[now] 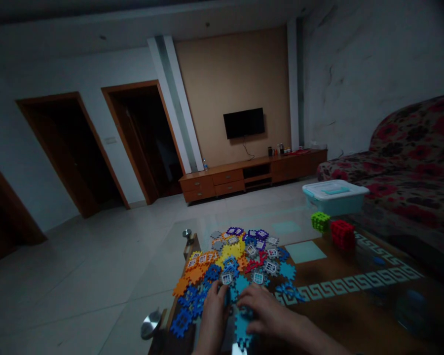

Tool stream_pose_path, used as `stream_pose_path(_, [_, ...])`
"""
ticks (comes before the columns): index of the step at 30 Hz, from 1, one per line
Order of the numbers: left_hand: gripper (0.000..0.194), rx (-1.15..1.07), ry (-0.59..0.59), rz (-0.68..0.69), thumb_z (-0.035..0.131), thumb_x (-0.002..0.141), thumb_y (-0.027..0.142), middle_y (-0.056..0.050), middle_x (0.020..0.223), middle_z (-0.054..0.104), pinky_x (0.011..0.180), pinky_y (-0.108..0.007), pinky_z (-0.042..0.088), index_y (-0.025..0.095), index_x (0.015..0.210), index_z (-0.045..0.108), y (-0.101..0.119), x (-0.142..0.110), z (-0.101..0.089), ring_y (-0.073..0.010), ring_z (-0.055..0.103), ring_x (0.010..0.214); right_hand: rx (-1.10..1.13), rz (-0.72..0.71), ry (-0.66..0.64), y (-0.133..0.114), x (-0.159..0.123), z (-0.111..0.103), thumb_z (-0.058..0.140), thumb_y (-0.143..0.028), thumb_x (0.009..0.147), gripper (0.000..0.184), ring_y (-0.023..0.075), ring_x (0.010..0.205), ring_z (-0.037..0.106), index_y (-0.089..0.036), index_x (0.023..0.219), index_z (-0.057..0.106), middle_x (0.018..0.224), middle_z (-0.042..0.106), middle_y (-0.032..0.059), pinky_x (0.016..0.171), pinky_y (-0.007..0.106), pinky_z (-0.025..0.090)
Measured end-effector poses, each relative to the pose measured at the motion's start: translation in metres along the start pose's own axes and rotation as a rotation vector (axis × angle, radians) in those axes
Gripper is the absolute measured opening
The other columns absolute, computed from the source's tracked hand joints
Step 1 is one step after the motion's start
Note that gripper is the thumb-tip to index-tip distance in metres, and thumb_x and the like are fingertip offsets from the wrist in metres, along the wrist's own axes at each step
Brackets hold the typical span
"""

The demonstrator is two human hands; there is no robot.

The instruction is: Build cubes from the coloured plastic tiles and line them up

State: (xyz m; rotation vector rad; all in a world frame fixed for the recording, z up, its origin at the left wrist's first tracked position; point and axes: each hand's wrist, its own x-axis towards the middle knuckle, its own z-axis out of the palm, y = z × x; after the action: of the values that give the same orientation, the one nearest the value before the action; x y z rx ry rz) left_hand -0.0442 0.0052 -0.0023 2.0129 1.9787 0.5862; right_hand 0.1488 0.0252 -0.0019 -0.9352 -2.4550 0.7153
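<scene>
Flat interlocking plastic tiles with toothed edges lie heaped on a glass-topped table. My left hand (215, 306) is closed at the near edge of the heap, beside light-blue tiles (241, 285); what its fingers hold is too dark to make out. My right hand (264, 306) curls its fingers and thumb round a dim light-blue tile, above another light-blue tile (243, 326). Dark-blue tiles (183, 321) spread left of my left hand. Orange tiles (196, 274), yellow tiles (232, 252) and grey window-patterned tiles (271, 267) lie farther off.
A red tile block (342, 234) and a green tile block (320, 222) stand on the table (340, 273), toward the right. Behind them is a lidded storage box (335, 197), near a flowered sofa (414, 162). A metal table fitting (151, 324) sticks out at the left edge.
</scene>
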Motion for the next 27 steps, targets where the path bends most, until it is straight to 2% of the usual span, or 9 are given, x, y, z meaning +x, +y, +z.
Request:
stream_pose_path(2, [0.053,0.025,-0.032,0.033,0.045,0.070,0.001,-0.011,0.129,0.056,0.102,-0.026,0.040,0.016,0.120,0.060,-0.004,0.005,0.000,-0.0187,0.054,0.119,-0.100,0.203,0.140,0.016,0.003,-0.025,0.067,-0.018,0.079,0.023,0.0252,0.107,0.055,-0.021,0.102,0.067,0.111,0.065,0.0069,0.093,0.036,0.042])
stream_pose_path(4, [0.056,0.112,-0.059,0.009,0.046,0.070,0.001,-0.012,0.131,0.054,0.099,-0.026,0.041,0.016,0.124,0.056,-0.004,0.006,-0.002,-0.0196,0.054,0.118,-0.292,0.466,0.227,0.035,0.001,-0.048,0.060,-0.013,0.082,0.021,0.0284,0.109,0.054,-0.017,0.101,0.067,0.110,0.065,0.0121,0.092,0.038,0.040])
stream_pose_path(7, [0.059,0.244,-0.035,-0.065,0.046,0.077,0.005,-0.012,0.136,0.051,0.101,-0.031,0.040,0.017,0.134,0.048,-0.002,0.006,-0.011,-0.0223,0.052,0.122,-0.469,0.699,0.154,0.062,-0.006,-0.067,0.065,-0.014,0.078,0.031,0.0328,0.113,0.054,-0.014,0.109,0.066,0.118,0.063,0.0177,0.091,0.038,0.041])
stream_pose_path(10, [0.052,0.241,0.048,-0.080,0.043,0.084,0.012,-0.014,0.132,0.056,0.103,-0.036,0.041,0.014,0.136,0.046,-0.004,0.002,-0.025,-0.0240,0.053,0.124,-0.492,0.723,0.093,0.076,-0.010,-0.069,0.070,-0.019,0.076,0.037,0.0318,0.113,0.056,-0.015,0.112,0.065,0.119,0.063,0.0173,0.090,0.036,0.041])
stream_pose_path(13, [0.051,0.063,0.116,-0.004,0.043,0.087,0.024,-0.017,0.134,0.056,0.107,-0.040,0.041,0.012,0.136,0.045,-0.009,-0.008,-0.030,-0.0253,0.052,0.126,-0.484,0.724,0.094,0.080,-0.009,-0.067,0.072,-0.020,0.074,0.040,0.0315,0.109,0.059,-0.015,0.113,0.065,0.115,0.065,0.0175,0.088,0.035,0.042])
stream_pose_path(16, [0.058,-0.163,0.024,0.125,0.049,0.085,0.030,-0.014,0.139,0.054,0.109,-0.039,0.041,0.018,0.141,0.040,-0.012,-0.023,-0.020,-0.0237,0.052,0.127,-0.472,0.747,0.099,0.084,-0.008,-0.067,0.074,-0.024,0.072,0.041,0.0329,0.106,0.060,-0.012,0.110,0.065,0.113,0.064,0.0193,0.085,0.035,0.044])
stream_pose_path(21, [0.073,-0.227,-0.252,0.287,0.061,0.068,0.013,-0.010,0.140,0.054,0.111,-0.039,0.038,0.023,0.139,0.045,-0.005,-0.038,0.008,-0.0257,0.050,0.128,-0.347,0.699,0.211,0.101,-0.010,-0.063,0.074,-0.019,0.067,0.037,0.0327,0.106,0.061,-0.011,0.102,0.067,0.110,0.066,0.0191,0.084,0.033,0.045])
stream_pose_path(24, [0.063,-0.188,-0.234,0.290,0.064,0.070,0.014,-0.007,0.132,0.060,0.108,-0.042,0.039,0.027,0.131,0.054,0.001,-0.036,0.005,-0.0261,0.052,0.123,-0.302,0.674,0.236,0.109,-0.012,-0.066,0.061,-0.011,0.077,0.026,0.0270,0.105,0.063,-0.013,0.103,0.066,0.106,0.070,0.0146,0.086,0.029,0.044])
stream_pose_path(27, [0.039,-0.112,-0.141,0.210,0.056,0.082,0.020,-0.008,0.122,0.064,0.103,-0.041,0.041,0.026,0.120,0.061,0.004,-0.031,-0.007,-0.0250,0.056,0.116,-0.267,0.658,0.298,0.104,-0.011,-0.073,0.048,-0.011,0.086,0.032,0.0237,0.109,0.062,-0.016,0.115,0.060,0.112,0.069,0.0133,0.087,0.028,0.043])
